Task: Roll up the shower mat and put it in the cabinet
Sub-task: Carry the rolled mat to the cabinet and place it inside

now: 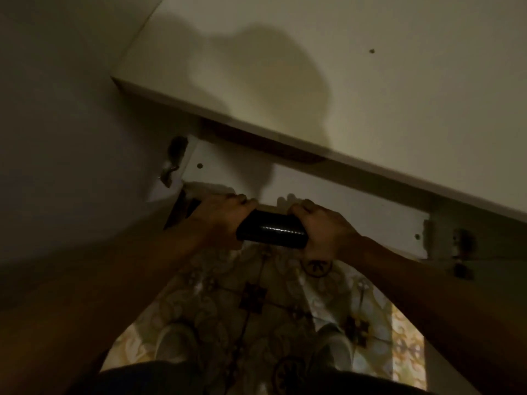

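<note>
Both hands are closed around a dark rolled shower mat (pixel 272 232), one at each end. The left hand (pixel 219 216) wraps the left end with its fingers (pixel 238 199) curled over the top of the roll, knuckles uppermost; the right hand (pixel 323 230) grips the right end in the same way, its fingers (pixel 302 207) bent over the upper edge. Neither hand is spread open; each clasps the roll firmly, and only the middle stretch of the mat shows between them. The mat looks black and slightly glossy, with a thin line of highlights running along its length, and it forms a tight, roughly horizontal cylinder, tilted a little down to the right. It is held at the front edge of the white cabinet (pixel 328 201), just below a pale shelf (pixel 256 81) that carries the shadow of the person's head. A metal hinge (pixel 174 161) sits on the cabinet's left side and another hinge (pixel 463 246) on the right. Below the hands lies a patterned tile floor (pixel 256 303), where two light shoes (pixel 175 342) stand in dim light.
</note>
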